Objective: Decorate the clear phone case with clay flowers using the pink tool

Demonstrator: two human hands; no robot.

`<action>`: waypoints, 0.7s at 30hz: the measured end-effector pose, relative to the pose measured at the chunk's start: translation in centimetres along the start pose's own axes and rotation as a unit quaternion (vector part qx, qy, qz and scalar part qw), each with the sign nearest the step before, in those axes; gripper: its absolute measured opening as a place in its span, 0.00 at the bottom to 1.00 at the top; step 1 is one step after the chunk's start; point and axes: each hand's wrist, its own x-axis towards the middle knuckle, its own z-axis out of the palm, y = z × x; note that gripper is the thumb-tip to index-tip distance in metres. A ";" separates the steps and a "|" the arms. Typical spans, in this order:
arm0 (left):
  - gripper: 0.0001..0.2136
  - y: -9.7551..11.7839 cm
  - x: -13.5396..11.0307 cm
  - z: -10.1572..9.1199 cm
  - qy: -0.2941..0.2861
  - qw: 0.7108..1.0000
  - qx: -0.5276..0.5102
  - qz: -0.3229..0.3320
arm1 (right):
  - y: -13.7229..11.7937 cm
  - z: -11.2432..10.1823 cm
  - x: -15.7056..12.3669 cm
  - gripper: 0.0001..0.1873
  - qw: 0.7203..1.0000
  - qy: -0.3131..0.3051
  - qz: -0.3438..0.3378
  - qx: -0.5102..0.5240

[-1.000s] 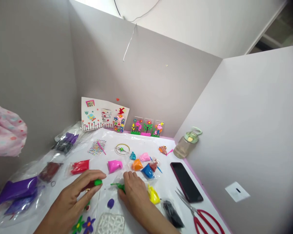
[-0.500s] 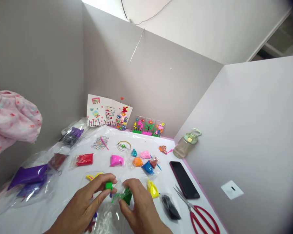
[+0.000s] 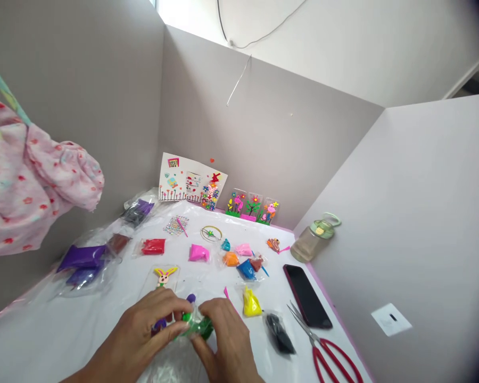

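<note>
My left hand (image 3: 149,325) pinches a small bright green piece of clay (image 3: 187,317) between thumb and fingertips. Close against it, my right hand (image 3: 228,336) grips a clear plastic bag of darker green clay (image 3: 204,326). Fingers of both hands partly cover the bag, and the bright green piece touches its plastic. Just beyond them a purple piece (image 3: 191,298) pokes out. A bunny figure (image 3: 165,275) with yellow ears lies on a clear card past my left hand, its lower part hidden. Yellow clay (image 3: 251,302) in a bag lies to the right.
Black clay (image 3: 279,333), red-handled scissors (image 3: 312,336), a phone (image 3: 307,296) and a bottle (image 3: 314,239) line the right side. Bags of red (image 3: 153,247), pink (image 3: 199,253) and blue clay (image 3: 246,269) lie farther back. Purple packets (image 3: 82,257) sit left, near hanging pink cloth (image 3: 40,186).
My left hand has brought the small green piece right up to the bag in my right hand. The view has shifted, showing more of the left side and uncovering the bunny figure.
</note>
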 end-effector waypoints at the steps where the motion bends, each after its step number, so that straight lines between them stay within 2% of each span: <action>1: 0.13 0.1 0.0 0.2 -0.007 1.000 -0.003 0.004 | -0.1 -0.1 0.0 0.08 1.000 -0.002 -0.006 -0.010; 5: 0.13 0.3 -0.1 0.6 -0.013 0.999 0.022 0.045 | -0.4 -0.5 0.0 0.11 0.999 0.000 0.009 -0.040; 11: 0.12 -0.6 -0.6 1.0 0.063 0.989 0.063 0.118 | -0.8 -0.7 -0.2 0.13 0.999 0.022 0.039 -0.029; 14: 0.07 -0.6 -0.8 1.1 0.103 0.986 0.049 0.123 | -0.7 -0.5 -0.7 0.14 0.997 -0.011 0.066 0.025; 18: 0.05 0.2 -0.5 0.3 0.084 0.987 0.059 0.121 | -0.2 -0.4 -1.4 0.28 0.981 -0.085 0.143 0.102; 21: 0.05 0.6 -0.3 -0.1 0.065 0.984 0.097 0.133 | -0.1 -0.4 -1.6 0.32 0.957 -0.137 0.205 0.151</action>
